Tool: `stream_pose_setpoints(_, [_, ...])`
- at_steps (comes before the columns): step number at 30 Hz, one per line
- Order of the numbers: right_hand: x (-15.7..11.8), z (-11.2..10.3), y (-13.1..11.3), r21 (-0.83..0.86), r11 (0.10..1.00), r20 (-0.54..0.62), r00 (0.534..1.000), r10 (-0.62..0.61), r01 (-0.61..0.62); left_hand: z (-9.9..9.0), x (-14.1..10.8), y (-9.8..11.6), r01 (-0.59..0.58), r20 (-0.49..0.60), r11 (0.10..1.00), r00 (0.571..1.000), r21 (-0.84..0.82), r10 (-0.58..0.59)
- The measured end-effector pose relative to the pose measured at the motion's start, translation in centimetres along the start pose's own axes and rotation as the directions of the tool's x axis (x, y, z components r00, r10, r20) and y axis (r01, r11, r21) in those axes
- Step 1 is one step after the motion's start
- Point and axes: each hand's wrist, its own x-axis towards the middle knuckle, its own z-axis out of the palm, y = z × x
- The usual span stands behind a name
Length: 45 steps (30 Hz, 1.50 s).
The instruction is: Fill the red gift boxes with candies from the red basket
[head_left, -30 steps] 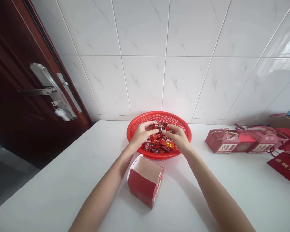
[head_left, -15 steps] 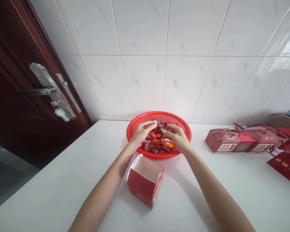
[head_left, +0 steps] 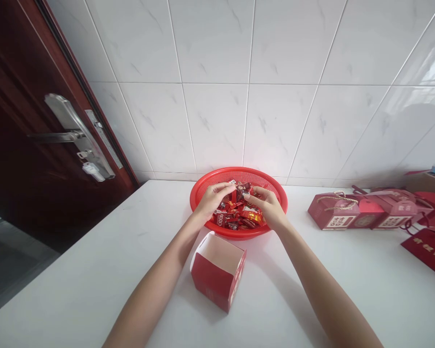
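Observation:
A round red plastic basket (head_left: pixel 235 235) holds several wrapped candies (head_left: pixel 239 217), mostly red, brown and gold. Over its left part is my left hand (head_left: pixel 214 199), thumb and fingers pressed together at the candies. My right hand (head_left: pixel 266 204) is over the right part, with a small dark-wrapped candy (head_left: pixel 243 190) at its fingertips. Both hands are close to this candy, and what the left fingertips pinch is too small to make out. In front of the basket, between my forearms, a red box (head_left: pixel 213 280) stands with its top open; its pale inside shows no contents.
Closed red gift boxes (head_left: pixel 333 212) with cord handles stand in a row on the right. A dark red bag (head_left: pixel 427 251) with gold characters lies at the right edge. Behind is a tiled wall (head_left: pixel 217 125); a brown door (head_left: pixel 18 96) with keys is at the left.
Both hands stay over the basket with almost the same pose. The candies between the fingertips have shifted very slightly.

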Motion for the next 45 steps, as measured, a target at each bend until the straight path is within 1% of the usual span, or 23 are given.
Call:
stream_pose_setpoints(9, [0.1, -0.09, 0.18, 0.013, 1.0, -0.024, 1.0, -0.002, 0.002, 0.24, -0.17, 0.2, -0.01, -0.01, 1.0, 1.0, 0.026, 0.011])
stream_pose_setpoints(15, [0.15, -0.15, 0.25, 0.026, 1.0, -0.023, 1.0, -0.006, 0.007, 0.37, -0.48, 0.57, -0.029, 0.027, 0.999, 0.999, 0.026, 0.028])
stream_pose_setpoints(20, [0.16, -0.12, 0.14, 0.021, 1.0, -0.023, 1.0, -0.013, 0.014, 0.26, -0.44, 0.5, -0.035, 0.032, 0.999, 0.999, 0.025, 0.034])
stream_pose_setpoints(27, [0.05, 0.05, -0.11, 0.04, 0.999, 0.008, 1.0, -0.009, 0.008, 0.09, -0.46, 0.53, -0.036, 0.05, 0.999, 0.998, 0.027, 0.034])
stream_pose_setpoints(37, [0.25, -0.08, 0.16, 0.051, 0.998, 0.037, 0.999, -0.027, 0.025, -0.19, -0.06, 0.29, -0.076, 0.052, 0.997, 0.996, 0.034, 0.074])
stream_pose_setpoints(45, [0.13, -0.25, 0.22, 0.051, 0.998, -0.005, 0.999, -0.036, 0.036, 0.16, -0.38, 0.39, -0.028, 0.054, 0.999, 0.998, -0.019, 0.029])
